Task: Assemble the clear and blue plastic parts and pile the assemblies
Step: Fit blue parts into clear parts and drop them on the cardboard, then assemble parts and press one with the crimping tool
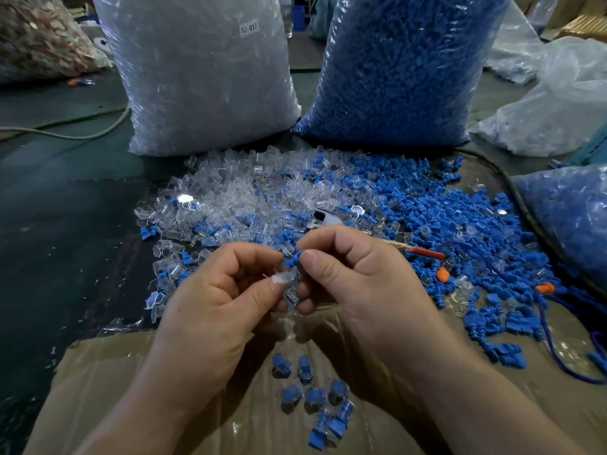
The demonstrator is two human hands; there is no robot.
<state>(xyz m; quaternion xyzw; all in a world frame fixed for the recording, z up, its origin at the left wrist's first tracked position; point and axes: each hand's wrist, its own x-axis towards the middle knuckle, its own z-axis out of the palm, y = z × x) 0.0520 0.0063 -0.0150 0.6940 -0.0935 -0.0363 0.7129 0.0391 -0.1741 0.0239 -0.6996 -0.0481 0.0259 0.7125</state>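
Holding one piece in each hand, the person works just above the near edge of the loose heaps, so fresh pieces lie within easy reach. The left hand (pixel 216 290) has its thumb and curled fingers pinched on a clear part (pixel 285 278). The right hand (pixel 354 280) pinches a blue part (pixel 293 259) between thumb and forefinger, its ribbed end angled down toward the clear one. The two pieces touch or nearly touch; I judge the blue one is about to be pushed in, not yet seated.

Below the wrists a small pile of finished assemblies (pixel 312 395) lies on a sheet of cardboard (pixel 131 372), apart from the loose stock, probably so that done work does not mix back in. I count about eight or nine; they overlap, so the number is not sure.

The loose clear parts (pixel 236 192) spread on the left and the loose blue parts (pixel 460 224) on the right, far too many to count, each in front of its own tall bag: one clear bag (pixel 203 77) and one blue bag (pixel 400 67) upright on the table (pixel 65 208). A third bag (pixel 571 218), with blue pieces in it, lies at the right edge. Two orange pieces (pixel 443 275) sit among the blue.
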